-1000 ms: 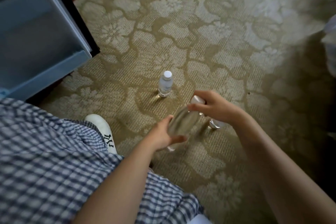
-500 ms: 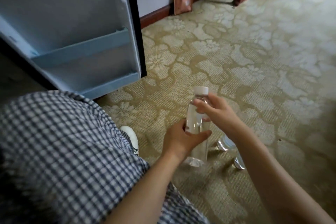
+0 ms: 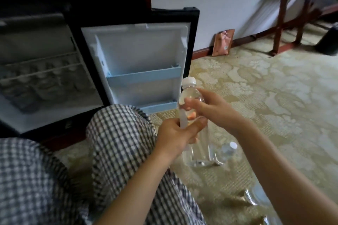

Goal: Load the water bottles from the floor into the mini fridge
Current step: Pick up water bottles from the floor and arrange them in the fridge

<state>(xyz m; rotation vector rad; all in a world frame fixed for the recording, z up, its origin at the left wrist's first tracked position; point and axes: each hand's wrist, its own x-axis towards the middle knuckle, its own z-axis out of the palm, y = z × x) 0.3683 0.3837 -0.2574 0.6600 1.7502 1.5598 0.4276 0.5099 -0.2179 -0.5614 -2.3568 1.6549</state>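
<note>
A clear water bottle (image 3: 190,93) with a white cap is upright in both hands, just right of the fridge door. My left hand (image 3: 178,136) wraps its lower body; my right hand (image 3: 210,107) grips it near the shoulder. Behind the held bottle, a second bottle (image 3: 229,149) with a white cap stands on the carpet. Another clear bottle (image 3: 257,197) shows at the bottom right, partly hidden by my right forearm. The mini fridge (image 3: 45,78) stands open at the left, with wire shelves inside. Its door (image 3: 146,64) carries two light blue shelves.
My knee in checked fabric (image 3: 118,133) sits between me and the fridge. A pink packet (image 3: 222,43) leans on the white wall. A dark wooden furniture frame (image 3: 289,14) stands at the far right on the patterned carpet (image 3: 274,97).
The view has swung up from the floor to the open fridge. The bottle has been lifted from tilted to upright and carried towards the door, both hands still on it.
</note>
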